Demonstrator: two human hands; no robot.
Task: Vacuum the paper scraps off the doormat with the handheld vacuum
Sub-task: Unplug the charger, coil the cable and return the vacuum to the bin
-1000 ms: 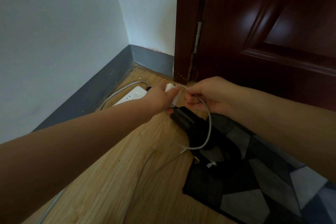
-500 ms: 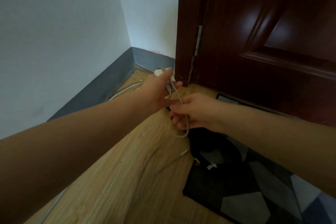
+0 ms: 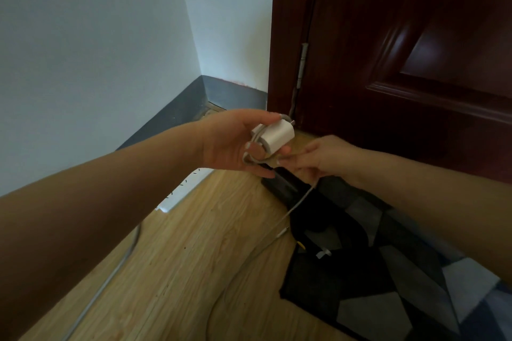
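Near the door corner, above the wooden floor (image 3: pixel 194 271), the left hand (image 3: pixel 235 144) grips a white charger block (image 3: pixel 275 134) with turns of its thin cable (image 3: pixel 300 199) wound round the block and the fingers. The right hand (image 3: pixel 315 159) pinches the cable just beside the block; the slack runs down to a loose plug end (image 3: pixel 282 232) lying at the doormat's edge. The doormat (image 3: pixel 393 299), dark with grey geometric patches, lies against the red-brown door (image 3: pixel 401 63). One small white paper scrap (image 3: pixel 322 254) shows on it, with a yellowish fleck (image 3: pixel 300 245) beside. A dark, elongated object (image 3: pixel 282 185), judged to be the handheld vacuum, rests at the mat's far corner beneath both hands; its shape is largely hidden. A white power strip (image 3: pixel 180 194) sits along the skirting, partly behind the left forearm.

Assessment: vacuuming has not begun. The vacuum is likely rigid and moderately heavy for one hand; hold is best taken round its body or handle once the cable is set aside. The scraps are light and apt to scatter. The mat is soft and may lift under suction
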